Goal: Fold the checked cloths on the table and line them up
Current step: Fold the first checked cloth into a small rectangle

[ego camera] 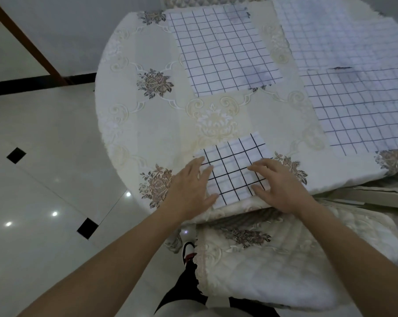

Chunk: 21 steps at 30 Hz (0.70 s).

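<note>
Glossy white floor tiles ringed the round desk point(106, 124) under its cream, flower-embroidered tablecloth point(216, 120). My left hand point(188, 188) and right hand point(282, 186) rested flat, fingers straight and released, on opposite sides of the small folded checked cloth point(232, 170) at the near edge. The large unfolded checked cloth point(353, 92), thin and limp, lay far right, nearer my right hand.
</note>
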Each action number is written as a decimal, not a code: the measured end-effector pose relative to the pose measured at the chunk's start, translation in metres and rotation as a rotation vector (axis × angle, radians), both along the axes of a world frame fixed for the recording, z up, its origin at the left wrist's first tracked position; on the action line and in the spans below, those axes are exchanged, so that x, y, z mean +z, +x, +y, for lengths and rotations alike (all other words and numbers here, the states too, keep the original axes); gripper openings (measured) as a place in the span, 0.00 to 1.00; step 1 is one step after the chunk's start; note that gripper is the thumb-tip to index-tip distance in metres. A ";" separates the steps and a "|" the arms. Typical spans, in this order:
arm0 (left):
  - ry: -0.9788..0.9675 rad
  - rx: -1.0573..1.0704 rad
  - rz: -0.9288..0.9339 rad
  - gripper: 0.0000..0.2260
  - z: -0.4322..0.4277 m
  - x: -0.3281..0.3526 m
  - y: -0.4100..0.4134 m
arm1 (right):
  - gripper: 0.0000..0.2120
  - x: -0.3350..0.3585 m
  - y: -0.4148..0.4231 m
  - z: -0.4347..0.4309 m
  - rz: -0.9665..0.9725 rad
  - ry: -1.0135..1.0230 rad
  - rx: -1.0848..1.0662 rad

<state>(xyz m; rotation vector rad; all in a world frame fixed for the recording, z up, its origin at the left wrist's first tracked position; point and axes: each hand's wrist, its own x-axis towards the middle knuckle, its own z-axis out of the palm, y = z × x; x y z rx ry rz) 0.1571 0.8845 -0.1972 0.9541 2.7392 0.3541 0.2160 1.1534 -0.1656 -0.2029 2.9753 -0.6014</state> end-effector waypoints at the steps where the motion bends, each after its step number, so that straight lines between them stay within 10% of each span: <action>1: -0.034 -0.028 0.003 0.37 0.004 -0.001 0.005 | 0.27 -0.004 -0.001 0.010 -0.002 0.061 0.077; 7: -0.102 -0.112 0.041 0.39 0.020 -0.014 0.014 | 0.41 -0.024 -0.008 0.034 -0.142 0.281 0.237; 21: -0.102 0.028 0.077 0.30 0.038 -0.002 0.014 | 0.39 -0.037 -0.010 0.048 -0.147 0.296 0.220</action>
